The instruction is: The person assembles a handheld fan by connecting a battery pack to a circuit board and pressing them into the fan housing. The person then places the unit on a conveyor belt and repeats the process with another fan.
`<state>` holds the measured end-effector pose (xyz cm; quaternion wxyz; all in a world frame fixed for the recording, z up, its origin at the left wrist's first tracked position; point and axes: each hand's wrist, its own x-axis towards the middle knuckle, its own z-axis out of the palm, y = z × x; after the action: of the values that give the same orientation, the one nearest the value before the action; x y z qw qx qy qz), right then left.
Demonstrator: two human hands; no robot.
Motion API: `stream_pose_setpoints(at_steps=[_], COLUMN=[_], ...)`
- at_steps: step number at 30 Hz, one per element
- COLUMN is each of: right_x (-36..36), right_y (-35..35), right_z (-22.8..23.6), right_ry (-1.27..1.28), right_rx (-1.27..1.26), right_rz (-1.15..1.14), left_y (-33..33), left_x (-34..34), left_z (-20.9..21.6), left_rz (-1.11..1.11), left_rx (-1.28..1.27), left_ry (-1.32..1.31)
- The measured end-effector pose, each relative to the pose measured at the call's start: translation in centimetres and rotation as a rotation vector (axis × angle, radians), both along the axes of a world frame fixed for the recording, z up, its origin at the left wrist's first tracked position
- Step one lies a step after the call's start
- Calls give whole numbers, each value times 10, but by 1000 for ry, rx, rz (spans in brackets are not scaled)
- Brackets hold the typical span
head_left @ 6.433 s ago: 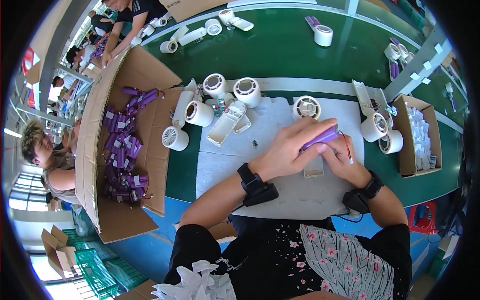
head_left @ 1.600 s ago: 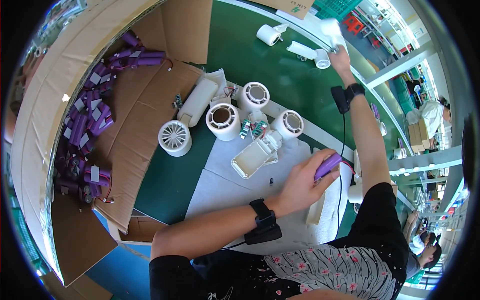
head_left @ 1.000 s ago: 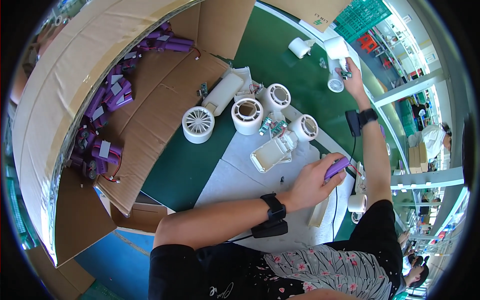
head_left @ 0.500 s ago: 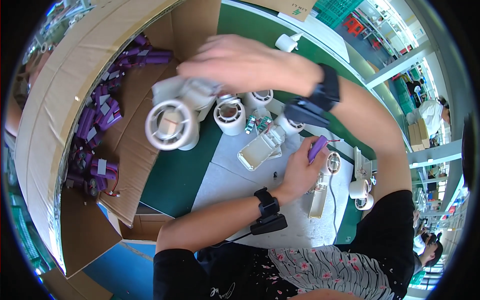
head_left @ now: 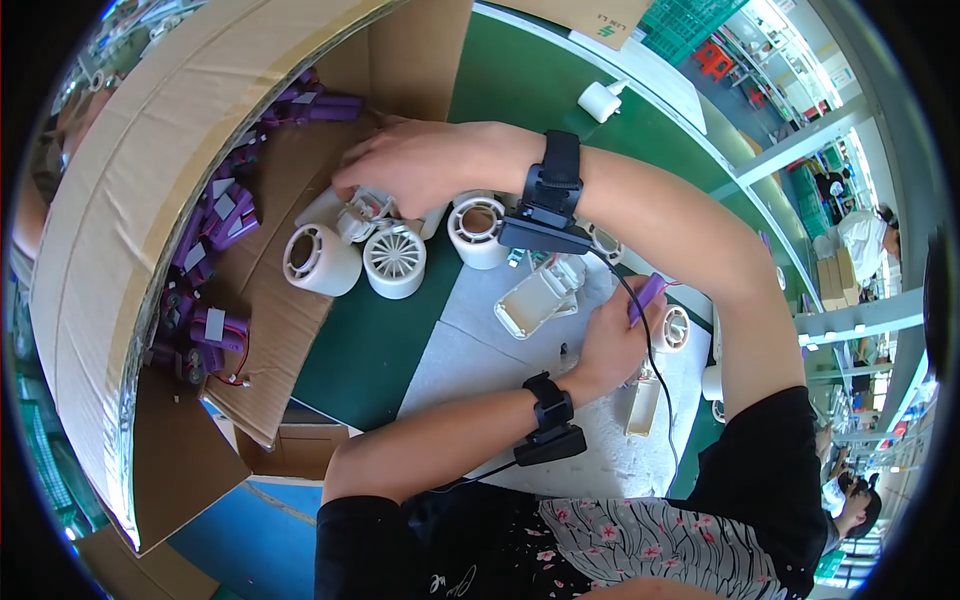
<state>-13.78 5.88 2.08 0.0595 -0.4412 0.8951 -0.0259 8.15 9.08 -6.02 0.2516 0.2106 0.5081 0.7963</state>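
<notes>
My left hand [head_left: 618,335] is closed round a purple battery pack [head_left: 648,298] with thin red wires at its far end. Reaching across to the far left, my right hand [head_left: 405,168] has its fingers curled over white plastic parts. Beneath it sits a white round fan housing [head_left: 322,260], its handle part hidden partly by my fingers. A second white housing with a spoked grille [head_left: 395,262] stands close beside it. Between my hands lie another white round housing [head_left: 478,232] and an open white handle shell [head_left: 535,300]. Near my left hand are a small fan housing [head_left: 674,328] and an open shell [head_left: 642,405].
A large cardboard box [head_left: 95,250] at the left holds many purple battery packs [head_left: 228,215]. Its flap [head_left: 290,270] overhangs the green table [head_left: 365,360]. A white foam sheet [head_left: 470,390] lies before me. A white part [head_left: 600,102] is at the back. Black cables hang from my wrist devices.
My right hand has come down with the white fan housing onto the green table at the far left. My left hand keeps the purple battery pack. The whole view has shifted slightly.
</notes>
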Motion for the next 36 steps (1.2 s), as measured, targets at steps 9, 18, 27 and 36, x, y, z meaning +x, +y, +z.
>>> stream_pose_setpoints(at_steps=[9, 18, 27, 36], right_x=[7, 16, 57, 152], right_y=[89, 330, 222, 44], right_z=[53, -58, 38, 67], right_ry=[406, 363, -48, -66], right_rx=[-553, -90, -425, -343], right_rz=[-231, -947, -875, -285], left_y=[-5, -7, -6, 20], left_x=[-4, -5, -2, 8], left_z=[-7, 4, 4, -54], left_rz=[-15, 48, -25, 330], left_rx=[-47, -73, -65, -400], left_ry=[-24, -6, 39, 874])
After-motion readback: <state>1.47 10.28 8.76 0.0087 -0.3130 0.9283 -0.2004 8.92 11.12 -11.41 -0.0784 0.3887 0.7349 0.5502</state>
